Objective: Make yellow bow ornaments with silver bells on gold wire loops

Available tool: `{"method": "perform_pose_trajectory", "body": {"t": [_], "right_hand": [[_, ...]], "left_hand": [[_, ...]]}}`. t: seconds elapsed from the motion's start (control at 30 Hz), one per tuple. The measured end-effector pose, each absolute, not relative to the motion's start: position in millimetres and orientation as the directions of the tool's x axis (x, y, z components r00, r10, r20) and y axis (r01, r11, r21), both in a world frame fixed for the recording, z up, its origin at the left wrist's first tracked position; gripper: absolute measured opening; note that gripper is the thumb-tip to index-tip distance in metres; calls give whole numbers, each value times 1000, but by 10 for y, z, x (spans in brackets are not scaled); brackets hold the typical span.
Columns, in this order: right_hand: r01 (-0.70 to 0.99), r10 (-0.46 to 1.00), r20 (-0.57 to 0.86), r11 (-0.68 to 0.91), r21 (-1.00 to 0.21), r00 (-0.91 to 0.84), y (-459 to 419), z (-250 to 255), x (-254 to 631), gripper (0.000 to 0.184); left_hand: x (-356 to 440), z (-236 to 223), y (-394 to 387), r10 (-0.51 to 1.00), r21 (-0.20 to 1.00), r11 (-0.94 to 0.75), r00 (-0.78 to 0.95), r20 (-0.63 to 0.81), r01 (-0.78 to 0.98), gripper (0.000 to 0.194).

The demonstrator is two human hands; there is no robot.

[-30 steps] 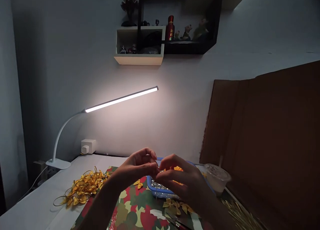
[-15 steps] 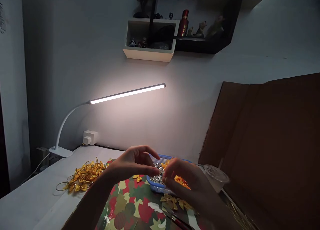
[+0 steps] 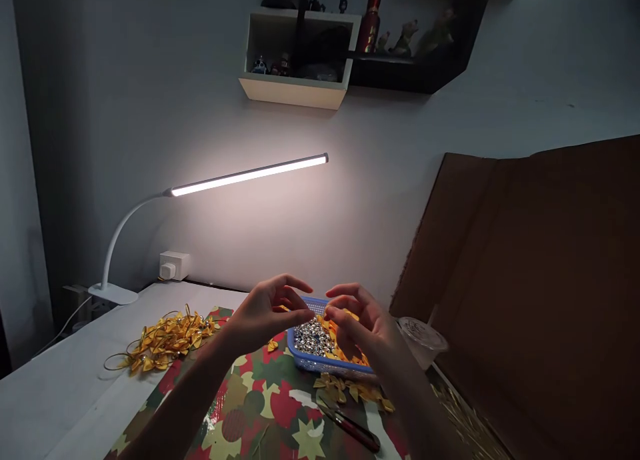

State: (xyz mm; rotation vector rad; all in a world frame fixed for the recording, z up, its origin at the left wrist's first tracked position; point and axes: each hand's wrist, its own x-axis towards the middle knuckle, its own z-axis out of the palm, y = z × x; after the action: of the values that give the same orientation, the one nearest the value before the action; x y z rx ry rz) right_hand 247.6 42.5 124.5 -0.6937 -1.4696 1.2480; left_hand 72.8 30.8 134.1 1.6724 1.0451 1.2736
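Observation:
My left hand (image 3: 273, 313) is raised at the near left of a blue plastic basket (image 3: 313, 363). Its thumb and index finger are apart, and nothing shows between them. Facing it across a small gap is my right hand (image 3: 367, 323), over the basket's right part. The right thumb tip meets a bent finger, while the index finger stands off; anything pinched there is too small to make out. Silver beads (image 3: 313, 337) fill the basket's left side, beside yellow-orange ribbon bows (image 3: 345, 347) partly hidden by my right hand.
Dark-handled scissors or snips (image 3: 353, 430) and loose gold bows (image 3: 350, 388) lie on the patterned sheet (image 3: 250, 407). Left, a pile of gold bows with loops (image 3: 167, 343); behind it, a lit lamp (image 3: 250, 175). Right, a lidded cup (image 3: 423, 340), gold strands (image 3: 465, 420) and cardboard (image 3: 540, 280).
My hands were together at the fingertips and have come apart, left and right. My right fingers have loosened from a tighter curl. The camera view has shifted.

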Motion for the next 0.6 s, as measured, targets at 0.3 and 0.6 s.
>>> {"method": "perform_pose_trajectory", "body": {"t": [0.3,0.6], "right_hand": [[-216,916,317,267,-939,-246,533,1167,2400,26],[-234,915,313,256,-938,-256,637,1126,2429,32]], "left_hand": [[771,1307,301,899,841,-436,110,424,322,29],[798,1299,305,895,819,-437,85,439,371,30]]}}
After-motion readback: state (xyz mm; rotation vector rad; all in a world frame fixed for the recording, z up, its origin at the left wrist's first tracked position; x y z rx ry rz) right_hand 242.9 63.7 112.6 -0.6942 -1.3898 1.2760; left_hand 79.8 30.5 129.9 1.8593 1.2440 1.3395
